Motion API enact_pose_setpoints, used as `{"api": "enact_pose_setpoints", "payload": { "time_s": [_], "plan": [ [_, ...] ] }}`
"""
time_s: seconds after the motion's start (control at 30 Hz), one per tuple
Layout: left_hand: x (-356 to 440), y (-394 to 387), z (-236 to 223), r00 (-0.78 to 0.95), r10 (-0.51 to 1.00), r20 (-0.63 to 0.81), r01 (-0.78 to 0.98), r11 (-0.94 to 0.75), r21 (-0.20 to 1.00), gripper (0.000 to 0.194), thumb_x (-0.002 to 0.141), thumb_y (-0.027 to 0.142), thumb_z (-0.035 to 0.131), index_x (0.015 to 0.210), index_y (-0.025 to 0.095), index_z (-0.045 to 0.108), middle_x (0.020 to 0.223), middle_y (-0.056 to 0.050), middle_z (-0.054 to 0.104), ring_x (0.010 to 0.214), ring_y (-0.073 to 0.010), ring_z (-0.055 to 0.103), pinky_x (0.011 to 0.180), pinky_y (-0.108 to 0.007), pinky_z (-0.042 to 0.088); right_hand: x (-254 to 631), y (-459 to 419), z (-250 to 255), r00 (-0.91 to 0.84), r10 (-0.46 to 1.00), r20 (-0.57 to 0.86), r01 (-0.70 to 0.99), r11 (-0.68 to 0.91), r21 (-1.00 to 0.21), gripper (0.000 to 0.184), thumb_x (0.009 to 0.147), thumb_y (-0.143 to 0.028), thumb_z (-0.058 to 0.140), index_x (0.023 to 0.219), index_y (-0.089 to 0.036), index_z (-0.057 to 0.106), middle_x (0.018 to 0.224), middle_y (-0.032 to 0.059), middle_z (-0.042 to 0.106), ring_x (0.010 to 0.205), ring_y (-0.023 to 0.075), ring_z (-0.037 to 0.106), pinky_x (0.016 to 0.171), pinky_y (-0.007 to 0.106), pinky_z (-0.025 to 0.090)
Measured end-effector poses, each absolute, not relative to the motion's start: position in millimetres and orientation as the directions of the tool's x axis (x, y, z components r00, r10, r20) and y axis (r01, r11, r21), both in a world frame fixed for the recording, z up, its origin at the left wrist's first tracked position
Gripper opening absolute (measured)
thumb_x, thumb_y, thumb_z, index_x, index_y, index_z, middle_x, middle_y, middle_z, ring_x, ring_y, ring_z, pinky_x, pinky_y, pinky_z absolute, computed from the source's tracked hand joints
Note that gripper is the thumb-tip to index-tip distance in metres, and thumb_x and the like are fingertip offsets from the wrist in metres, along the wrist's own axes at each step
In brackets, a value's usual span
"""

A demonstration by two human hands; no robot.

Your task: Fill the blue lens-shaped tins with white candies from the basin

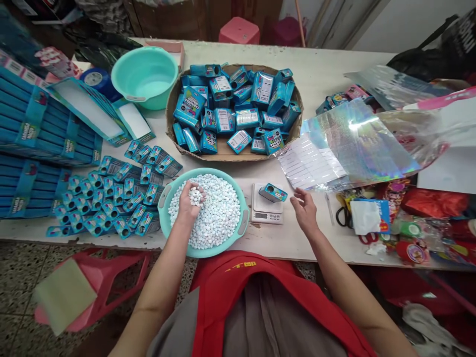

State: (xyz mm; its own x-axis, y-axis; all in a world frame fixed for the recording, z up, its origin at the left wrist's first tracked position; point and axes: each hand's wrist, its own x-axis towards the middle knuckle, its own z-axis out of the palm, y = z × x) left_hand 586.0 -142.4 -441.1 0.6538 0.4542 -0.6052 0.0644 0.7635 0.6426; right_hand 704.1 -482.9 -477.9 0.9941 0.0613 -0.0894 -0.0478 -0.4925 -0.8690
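Observation:
My left hand (191, 202) is cupped, palm up, around a small handful of white candies (196, 197). It is over a turquoise basin (203, 254) filled with many white and pale blue candies (219, 218). To the basin's right, a small blue candy box (273, 192) with a round hole in its end rests on a digital scale (267, 217). My right hand (305, 210) is just right of that box, fingers apart and holding nothing. The scale's reading is too small to make out.
Many upright blue boxes (111, 193) with round holes crowd the left. A cardboard tray (230, 154) of blue boxes lies behind the basin. At back left stands another turquoise basin (145, 74). Plastic sheets (364, 139) and scissors (344, 214) lie on the right.

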Motion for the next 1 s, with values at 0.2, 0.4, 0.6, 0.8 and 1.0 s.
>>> {"api": "enact_pose_setpoints", "payload": {
  "time_s": [0.2,0.4,0.6,0.8,1.0],
  "plan": [
    [594.2,-145.6,-443.6,0.617,0.412,-0.670,0.011,0.848,0.530,0.026,0.083,0.043,0.056,0.077,0.018,0.051,0.064,0.000,0.058,0.049,-0.0097,0.054,0.040,-0.017,0.038,709.8,-446.0,-485.2,0.991,0.124,-0.057,0.010,-0.486,-0.874,0.057,0.053,-0.051,0.078,0.095,-0.019,0.059,0.097,0.0063,0.064,0.091,0.0236,0.059,0.086,0.043,0.047],
    [597.4,-157.1,-413.1,0.631,0.352,-0.692,0.005,0.889,0.457,0.030,0.085,0.035,0.057,0.065,0.018,0.042,0.047,0.007,0.038,0.033,-0.0039,0.033,0.032,-0.015,0.019,692.0,-409.6,-427.6,0.949,0.277,0.149,0.254,-0.395,-0.883,0.041,0.065,-0.046,0.077,0.093,-0.021,0.062,0.089,0.0023,0.063,0.083,0.0206,0.059,0.078,0.036,0.048],
    [596.2,-180.3,-365.4,0.675,0.624,-0.394,-0.245,0.693,0.678,0.032,0.074,0.036,0.069,0.067,0.018,0.043,0.055,0.006,0.048,0.046,-0.0060,0.050,0.043,-0.017,0.036,657.4,-338.8,-392.6,0.737,0.643,0.209,0.478,-0.278,-0.833,0.033,0.073,-0.043,0.074,0.094,-0.021,0.062,0.086,0.0045,0.063,0.083,0.0228,0.060,0.072,0.035,0.048],
    [594.7,-182.1,-373.0,0.501,0.840,-0.207,-0.308,0.397,0.865,0.032,0.072,0.037,0.071,0.068,0.018,0.045,0.052,0.007,0.048,0.047,-0.0078,0.053,0.052,-0.021,0.044,642.3,-302.4,-398.9,0.685,0.696,0.214,0.521,-0.262,-0.813,0.030,0.078,-0.045,0.068,0.094,-0.021,0.060,0.090,0.0063,0.064,0.087,0.0247,0.060,0.075,0.037,0.048],
    [595.0,-181.2,-372.3,0.527,0.806,-0.270,-0.283,0.465,0.839,0.045,0.069,0.050,0.072,0.061,0.017,0.042,0.051,0.007,0.042,0.036,-0.0025,0.036,0.035,-0.017,0.024,641.5,-297.2,-399.0,0.674,0.712,0.199,0.524,-0.270,-0.808,0.032,0.074,-0.041,0.074,0.095,-0.020,0.061,0.088,0.0067,0.065,0.086,0.0253,0.060,0.075,0.037,0.047]
  ]
}}
